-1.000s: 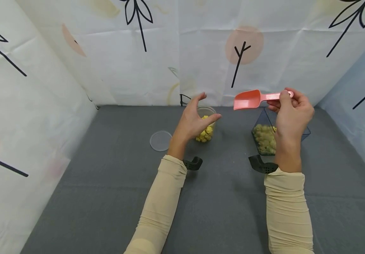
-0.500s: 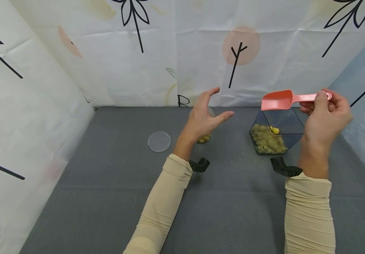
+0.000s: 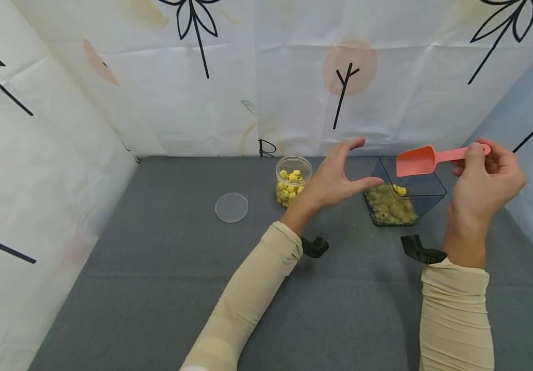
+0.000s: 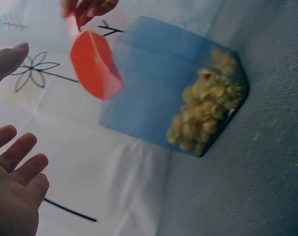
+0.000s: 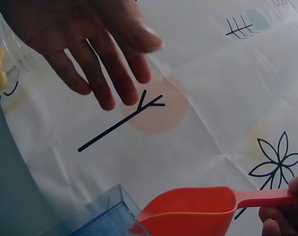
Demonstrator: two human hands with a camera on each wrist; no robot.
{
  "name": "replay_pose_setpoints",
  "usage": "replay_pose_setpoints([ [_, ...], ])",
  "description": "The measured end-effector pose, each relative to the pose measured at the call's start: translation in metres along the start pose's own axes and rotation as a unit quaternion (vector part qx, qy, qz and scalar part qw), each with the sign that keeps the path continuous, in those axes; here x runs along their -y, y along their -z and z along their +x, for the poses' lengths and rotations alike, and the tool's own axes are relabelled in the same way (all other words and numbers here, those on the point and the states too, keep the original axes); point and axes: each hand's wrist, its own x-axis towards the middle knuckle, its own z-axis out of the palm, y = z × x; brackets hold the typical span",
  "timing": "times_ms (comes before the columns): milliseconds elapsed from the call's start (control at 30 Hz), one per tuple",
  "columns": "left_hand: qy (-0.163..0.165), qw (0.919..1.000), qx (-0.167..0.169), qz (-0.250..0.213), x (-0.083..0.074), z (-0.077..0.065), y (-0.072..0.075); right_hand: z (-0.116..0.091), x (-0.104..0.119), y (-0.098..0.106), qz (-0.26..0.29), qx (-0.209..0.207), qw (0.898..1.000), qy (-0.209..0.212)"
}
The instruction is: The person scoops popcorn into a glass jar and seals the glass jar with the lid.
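At the gray table (image 3: pixel 164 293), the right hand (image 3: pixel 486 185) pinches a scoop (image 3: pixel 417 162) while I'd have the wide-spread left hand (image 3: pixel 331 181) steady the bin (image 3: pixel 424 202).

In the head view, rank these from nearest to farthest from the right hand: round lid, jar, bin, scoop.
1. Scoop: held in the right hand.
2. Bin: to that hand's left, partly hidden by the scoop.
3. Jar: farther left.
4. Round lid: lying flat, left of the jar.
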Motion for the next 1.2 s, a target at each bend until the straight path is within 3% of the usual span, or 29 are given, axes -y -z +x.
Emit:
replay_pose_setpoints([
  [167, 0.008, 0.9995, 0.03, 0.011, 0.004, 0.012, -0.02, 0.003, -0.006, 0.004, -0.033, 0.03, 0.999, -0.029],
  [400, 0.022, 0.999, 0.037, 0.013, 0.004, 0.027, -0.042, 0.01, -0.018, 0.009, -0.106, 0.101, 0.987, -0.066],
  [600, 0.041, 0.9989, 0.022, 0.006, 0.006, 0.039, -0.06, 0.01, -0.022, 0.012, -0.245, 0.143, 0.957, -0.059],
  [800, 0.038, 0.9989, 0.028, 0.001, 0.01, 0.045, -0.074, 0.01, -0.024, 0.013, -0.292, 0.17, 0.939, -0.067],
  [1067, 0.057, 0.9977, 0.036, -0.007, 0.012, 0.049, -0.085, 0.012, -0.031, 0.015, -0.394, 0.196, 0.897, -0.046],
  [1200, 0.065, 0.9972, 0.034, -0.01, 0.014, 0.05, -0.089, 0.011, -0.035, 0.014, -0.414, 0.194, 0.889, -0.024],
])
